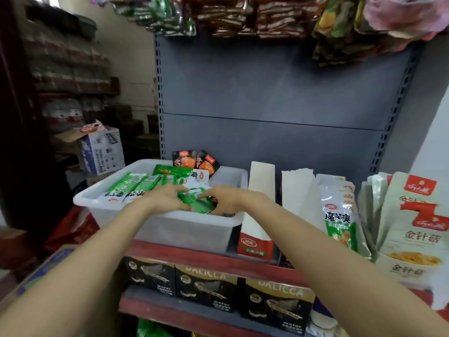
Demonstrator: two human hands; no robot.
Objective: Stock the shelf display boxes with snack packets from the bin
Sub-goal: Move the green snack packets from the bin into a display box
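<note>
Premises: a stockroom aisle with a grey perforated-upright metal shelf unit (279, 93), its back panel bare above a red-edged shelf board (194, 257). Legible marks: black-and-gold cartons (206, 285) on the lower tier read "DALICCA" and "wafer"; the other packaging carries Chinese characters.

On the shelf board stands a translucent white plastic bin (179, 227) holding green-and-white snack packets (126, 188), with two red-and-black packets (195, 160) upright at its rear rim. Both hands are inside the bin, close together over one bundle of green packets (199, 203): the left hand (167, 197) has curled fingers gripping the bundle's left side, and the right hand (228, 199) grips its right side.

Just beside the bin, to the right, stands a tall white-and-red display box (257, 215) (contents not visible from this angle). A second white display box (301, 198) beside it holds upright green-and-white pouches (340, 215). Further right stands a row of beige pouches with red labels (418, 215).

Clearance: open space above the bin and boxes, up to packets hanging along the top (243, 15).
</note>
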